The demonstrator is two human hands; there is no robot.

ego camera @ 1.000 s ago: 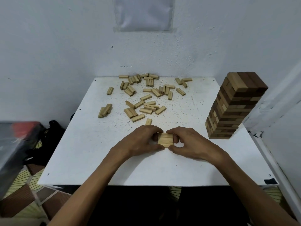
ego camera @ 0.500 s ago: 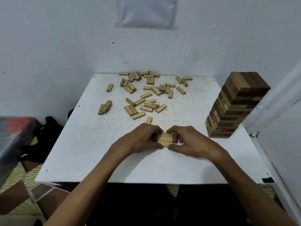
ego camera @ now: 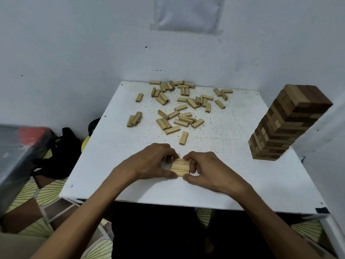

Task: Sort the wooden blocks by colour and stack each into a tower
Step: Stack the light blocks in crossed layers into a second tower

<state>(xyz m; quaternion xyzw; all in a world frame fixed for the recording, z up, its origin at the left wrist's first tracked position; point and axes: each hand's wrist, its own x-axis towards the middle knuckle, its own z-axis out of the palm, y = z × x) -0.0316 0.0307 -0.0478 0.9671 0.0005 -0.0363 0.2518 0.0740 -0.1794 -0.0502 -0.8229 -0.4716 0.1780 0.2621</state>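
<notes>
A small layer of light wooden blocks [ego camera: 180, 167] lies side by side on the white table [ego camera: 115, 156] near its front edge. My left hand [ego camera: 151, 161] grips the layer from the left with thumb and curled fingers. My right hand [ego camera: 207, 170] grips it from the right in the same way. Several loose light blocks [ego camera: 179, 107] lie scattered over the far half of the table. One single block [ego camera: 183, 138] lies just beyond my hands. A tall tower of mixed dark and light blocks [ego camera: 285, 124] stands at the right edge.
White walls close off the table at the back and right. Left of the table, a dark bag [ego camera: 61, 152] and a dark box with a red patch [ego camera: 20, 156] sit low down. Patterned floor [ego camera: 43, 199] shows below.
My hands stay on the light block layer at the same spot. The view has tilted a little, so the table sits slightly differently in the frame.
</notes>
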